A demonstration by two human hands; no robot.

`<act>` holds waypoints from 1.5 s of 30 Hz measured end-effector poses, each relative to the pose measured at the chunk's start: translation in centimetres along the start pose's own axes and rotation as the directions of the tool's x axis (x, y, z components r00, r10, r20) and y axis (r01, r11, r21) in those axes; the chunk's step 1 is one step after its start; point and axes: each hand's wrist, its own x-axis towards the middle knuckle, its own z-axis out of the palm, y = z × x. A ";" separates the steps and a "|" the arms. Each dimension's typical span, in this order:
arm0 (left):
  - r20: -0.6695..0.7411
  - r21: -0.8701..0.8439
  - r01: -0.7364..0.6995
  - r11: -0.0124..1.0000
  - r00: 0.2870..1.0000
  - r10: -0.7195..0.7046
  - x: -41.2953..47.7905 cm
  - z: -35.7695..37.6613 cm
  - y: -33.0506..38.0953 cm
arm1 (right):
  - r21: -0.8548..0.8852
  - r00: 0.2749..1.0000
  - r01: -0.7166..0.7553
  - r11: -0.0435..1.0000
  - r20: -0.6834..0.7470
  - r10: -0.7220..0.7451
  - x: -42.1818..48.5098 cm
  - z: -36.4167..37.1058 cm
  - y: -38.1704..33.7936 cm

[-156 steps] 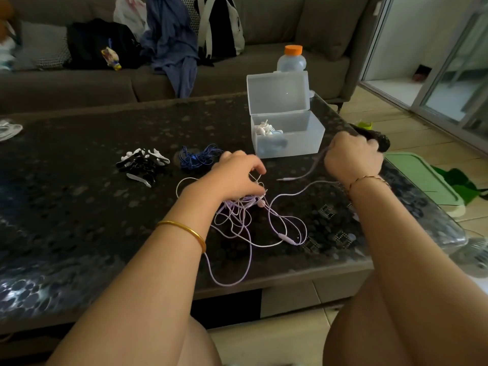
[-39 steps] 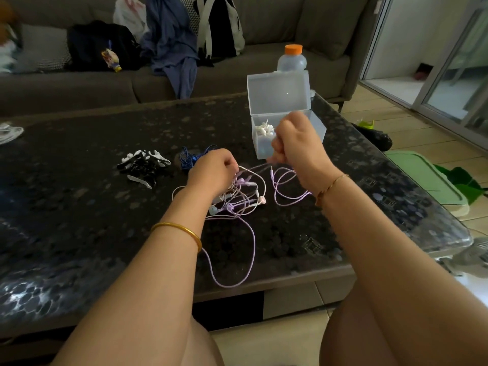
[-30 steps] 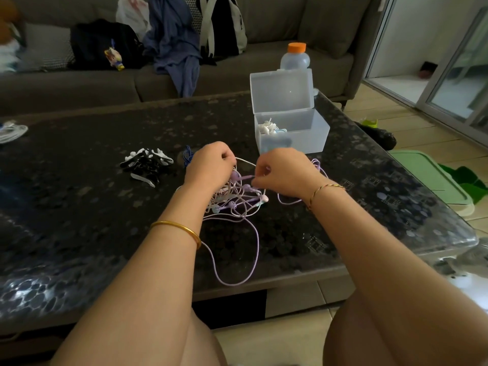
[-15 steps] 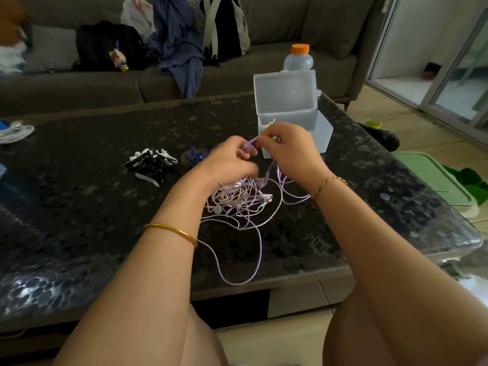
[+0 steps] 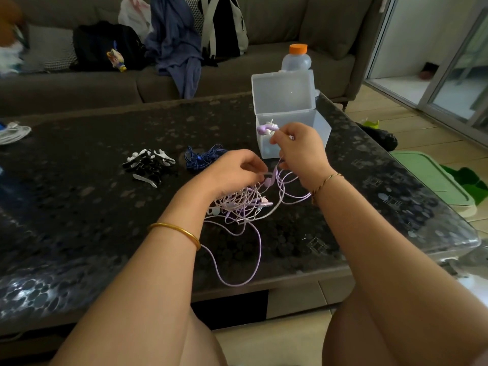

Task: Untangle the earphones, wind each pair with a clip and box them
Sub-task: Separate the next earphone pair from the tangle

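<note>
A tangle of lilac and white earphones (image 5: pixel 240 204) lies on the dark table (image 5: pixel 79 207), one long loop trailing to the near edge. My left hand (image 5: pixel 235 170) pinches a lilac cable just above the tangle. My right hand (image 5: pixel 298 149) is raised in front of the box and pinches a lilac earbud end (image 5: pixel 265 128), its cable running down to the tangle. The clear plastic box (image 5: pixel 320 125) stands open behind my hands, lid upright, with white earphones inside. A pile of black and white clips (image 5: pixel 149 165) and a blue earphone bundle (image 5: pixel 203 157) lie to the left.
A bottle with an orange cap (image 5: pixel 295 59) stands behind the box. White cable (image 5: pixel 13 132) lies at the table's far left. A sofa with bags and clothes (image 5: pixel 174 40) runs along the back. A green lid (image 5: pixel 433 178) lies on the floor at right.
My right hand has lifted the lilac earbud end up and to the right, away from my left hand, which has lowered towards the tangle while still pinching the cable.
</note>
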 end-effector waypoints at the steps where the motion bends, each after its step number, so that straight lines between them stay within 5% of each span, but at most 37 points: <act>1: 0.024 0.005 -0.009 1.000 1.000 0.009 0.0 0.2 0.0 | 0.022 1.000 -0.005 1.000 0.003 0.005 0.0 0.1 0.0; 8: -0.069 0.206 -0.075 0.976 0.993 0.091 0.7 1.5 -0.3 | 0.070 0.999 -0.034 0.997 -0.032 0.037 0.1 0.2 0.0; 15: -0.057 0.196 -0.115 0.974 0.990 0.129 0.4 0.7 -0.2 | -0.067 0.991 -0.085 0.994 -0.105 0.077 1.0 -0.4 1.0; 19: -0.072 0.153 -0.066 0.986 0.994 0.078 0.3 0.8 -0.2 | -0.096 0.998 -0.060 0.994 -0.023 0.058 0.7 -0.2 1.0; 24: -0.044 0.158 0.000 0.987 0.999 0.007 0.1 1.0 1.0 | 0.076 0.994 -0.017 0.997 0.109 0.009 -0.2 -0.4 0.2; 29: -0.104 0.197 0.021 0.980 0.995 0.000 0.4 1.1 1.6 | 0.309 0.965 -0.144 0.940 0.256 0.064 -0.8 -1.3 -0.3; 35: -0.146 0.087 -0.096 0.992 0.983 0.108 0.7 1.5 0.5 | 0.104 0.979 -0.140 0.985 0.162 0.122 -0.4 -1.3 0.4; 41: -0.314 0.176 -0.051 0.983 0.944 0.105 1.6 1.7 0.4 | 0.466 0.914 -0.333 0.820 0.372 0.161 -0.9 -1.7 -0.3; 45: -0.353 -0.093 -0.071 0.993 0.935 0.034 1.7 1.8 0.7 | 0.189 0.949 -0.189 0.963 0.287 0.130 -1.0 -1.3 -0.1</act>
